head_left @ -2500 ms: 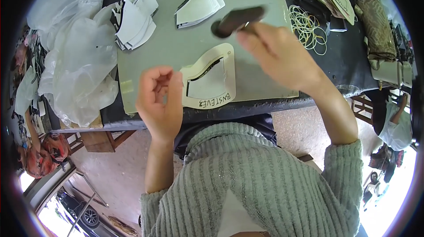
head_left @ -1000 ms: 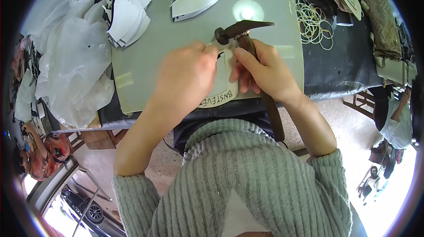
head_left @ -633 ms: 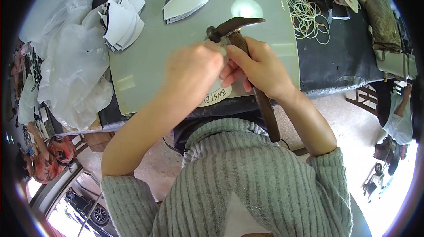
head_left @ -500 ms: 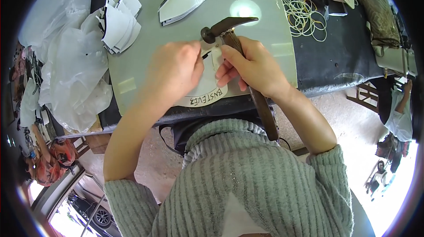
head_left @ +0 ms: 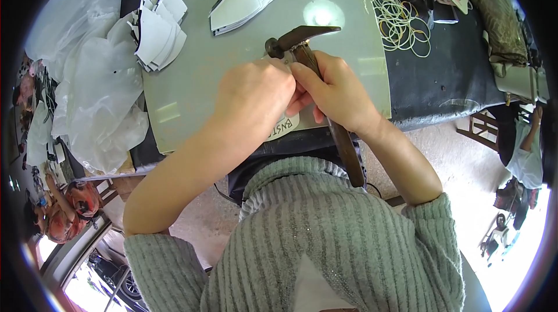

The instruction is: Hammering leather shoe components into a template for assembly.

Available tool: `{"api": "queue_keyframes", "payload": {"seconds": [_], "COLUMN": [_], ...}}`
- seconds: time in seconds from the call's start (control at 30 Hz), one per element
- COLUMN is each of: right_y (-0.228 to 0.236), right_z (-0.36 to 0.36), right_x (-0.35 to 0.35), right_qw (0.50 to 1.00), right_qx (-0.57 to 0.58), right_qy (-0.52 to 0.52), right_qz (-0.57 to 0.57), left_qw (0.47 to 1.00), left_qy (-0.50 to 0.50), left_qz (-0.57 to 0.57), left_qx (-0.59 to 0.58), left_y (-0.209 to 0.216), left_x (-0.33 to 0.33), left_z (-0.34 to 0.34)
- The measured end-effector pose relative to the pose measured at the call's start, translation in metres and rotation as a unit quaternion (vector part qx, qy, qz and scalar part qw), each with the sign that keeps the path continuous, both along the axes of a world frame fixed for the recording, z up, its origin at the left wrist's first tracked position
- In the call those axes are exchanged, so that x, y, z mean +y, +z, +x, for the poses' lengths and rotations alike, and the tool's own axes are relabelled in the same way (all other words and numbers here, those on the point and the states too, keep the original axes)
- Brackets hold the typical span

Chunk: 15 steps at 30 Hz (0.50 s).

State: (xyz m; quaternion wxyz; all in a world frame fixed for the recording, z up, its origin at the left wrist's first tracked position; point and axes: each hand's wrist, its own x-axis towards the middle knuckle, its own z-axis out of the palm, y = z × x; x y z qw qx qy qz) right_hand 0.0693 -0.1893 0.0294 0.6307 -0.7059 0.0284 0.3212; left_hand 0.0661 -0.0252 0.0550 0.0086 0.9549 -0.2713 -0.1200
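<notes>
A hammer point(head_left: 349, 158) with a dark metal head and a worn wooden handle is tucked in my right hand point(head_left: 340, 88), its head pointing away from me and its handle slanting down past the table's near edge. My left hand point(head_left: 256, 92) is closed and meets the thumb and fingers of the right. Whatever its fingertips pinch is hidden from above. Under both hands lies a pale, curved flat template point(head_left: 285, 128) with handwriting along its rounded near edge. Most of the template is covered by my left hand.
Two stacks of white cut pieces, one at the left point(head_left: 160, 33) and one farther back point(head_left: 241, 4), lie on the grey-green work board point(head_left: 192, 91). Clear plastic bags point(head_left: 96, 91) fill the left side. Looped rubber bands point(head_left: 401, 21) and a rolled patterned cloth point(head_left: 494, 15) are at right.
My left hand has moved right, from beside the template's dark slot to against my right fingers, covering more of the template. The right hand and hammer have barely shifted.
</notes>
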Motion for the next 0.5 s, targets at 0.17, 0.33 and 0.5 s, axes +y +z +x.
{"api": "queue_keyframes", "payload": {"seconds": [0.17,0.33,0.5], "right_y": [0.0,-0.002,0.006], "right_z": [-0.002,0.006,0.031], "right_x": [0.002,-0.007,-0.004], "right_qw": [0.999,0.999,0.9], "right_qx": [0.013,-0.018,-0.366], "right_qy": [-0.02,0.019,0.136], "right_qz": [0.022,-0.031,-0.193], "left_qw": [0.991,0.969,0.957], "left_qy": [0.068,0.086,-0.004], "left_qz": [-0.115,-0.23,-0.248], "left_qx": [0.016,-0.014,-0.152], "left_y": [-0.01,0.0,-0.037], "left_x": [0.026,0.035,0.029], "left_z": [0.007,-0.01,-0.056]}}
